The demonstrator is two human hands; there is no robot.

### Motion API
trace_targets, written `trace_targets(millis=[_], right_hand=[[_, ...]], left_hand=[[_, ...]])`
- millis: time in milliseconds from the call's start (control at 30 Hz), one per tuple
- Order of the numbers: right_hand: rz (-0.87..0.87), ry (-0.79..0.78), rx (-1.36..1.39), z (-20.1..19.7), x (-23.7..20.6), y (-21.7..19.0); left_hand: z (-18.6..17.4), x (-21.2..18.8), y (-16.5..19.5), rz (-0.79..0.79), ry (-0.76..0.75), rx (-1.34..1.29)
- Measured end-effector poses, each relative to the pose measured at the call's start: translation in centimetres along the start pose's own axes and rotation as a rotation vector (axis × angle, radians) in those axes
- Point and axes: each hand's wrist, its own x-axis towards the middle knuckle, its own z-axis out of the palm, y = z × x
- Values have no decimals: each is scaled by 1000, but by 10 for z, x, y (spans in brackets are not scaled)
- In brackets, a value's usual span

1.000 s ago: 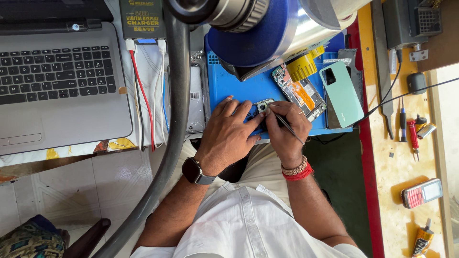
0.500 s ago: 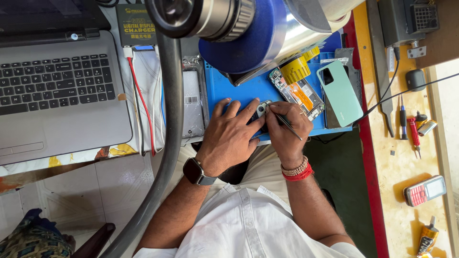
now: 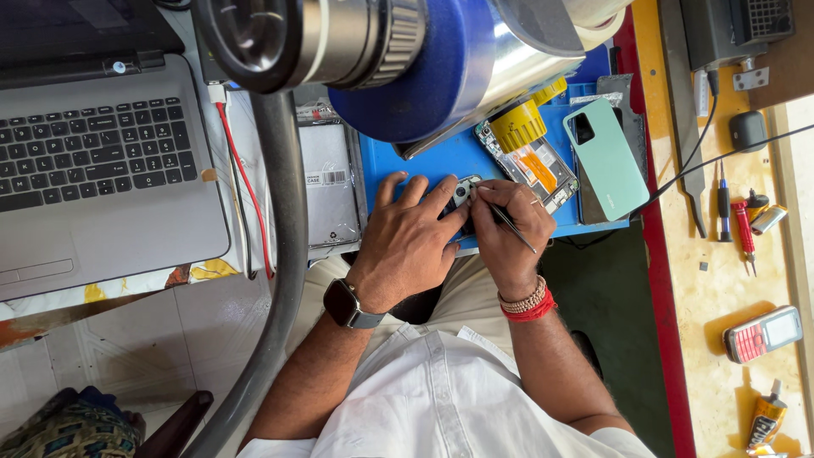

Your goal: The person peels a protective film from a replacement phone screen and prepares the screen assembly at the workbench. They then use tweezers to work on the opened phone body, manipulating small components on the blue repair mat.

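Packaging, a flat grey case pouch (image 3: 326,182) with a white label, lies left of the blue mat (image 3: 407,161). A small component (image 3: 462,193) is pinched by the left hand (image 3: 411,242); thin tweezers (image 3: 509,225) are gripped by the right hand (image 3: 509,233).

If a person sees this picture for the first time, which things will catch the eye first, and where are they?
At the top centre, a large blue and silver microscope head hangs over the blue work mat. Below it, the left hand steadies a small phone part while the right hand works on it with a thin tool. A mint-green phone back lies to the right.
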Motion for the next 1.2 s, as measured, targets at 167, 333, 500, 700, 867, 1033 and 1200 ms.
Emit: trace_targets(millis=[167, 333, 500, 700, 867, 1033, 1200], right_hand=[[5, 62, -50, 2, 0, 0], [-6, 90, -65, 3, -1, 1], [-18, 112, -123, 4, -3, 1], [8, 85, -40, -15, -7, -3], [102, 69, 68, -40, -19, 1], [-3, 17, 11, -45, -27, 3], [-68, -5, -31, -48, -30, 5]], left_hand=[[-1, 0, 0, 6, 26, -15], [1, 0, 1, 7, 25, 0], [3, -1, 2, -2, 20, 6], [-4, -2, 5, 6, 30, 17], [-7, 2, 11, 20, 39, 46], [-2, 10, 15, -8, 10, 101], [4, 10, 20, -5, 24, 155]])
